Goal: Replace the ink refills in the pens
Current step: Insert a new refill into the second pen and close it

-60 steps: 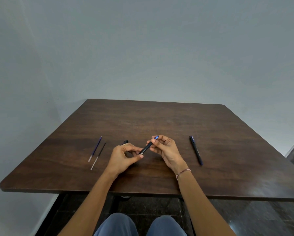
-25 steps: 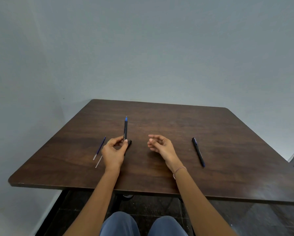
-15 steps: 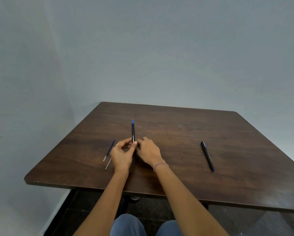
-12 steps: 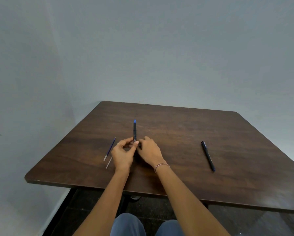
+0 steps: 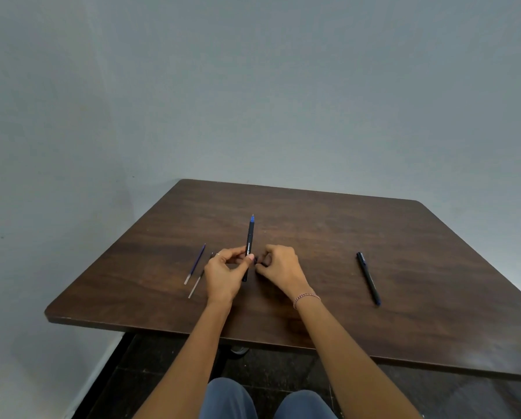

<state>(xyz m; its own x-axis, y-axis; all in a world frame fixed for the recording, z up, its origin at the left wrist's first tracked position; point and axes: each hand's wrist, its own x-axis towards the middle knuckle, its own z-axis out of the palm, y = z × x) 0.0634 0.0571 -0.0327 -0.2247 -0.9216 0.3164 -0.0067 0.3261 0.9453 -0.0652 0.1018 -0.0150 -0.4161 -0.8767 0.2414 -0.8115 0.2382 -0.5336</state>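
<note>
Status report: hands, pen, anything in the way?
Left hand pinches the black pen, blue tip up. Right hand curled at its lower end, grip unclear. Two refills left, second pen right, both clear.

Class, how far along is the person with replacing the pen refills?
Done: unclear; two thin loose refills lie on the dark brown wooden table, left of the hands. In hand: the left hand pinches a black pen with a blue tip upright; the right hand pinches a small dark piece by its lower end. Left: the second black pen lies at the right, untouched.
</note>
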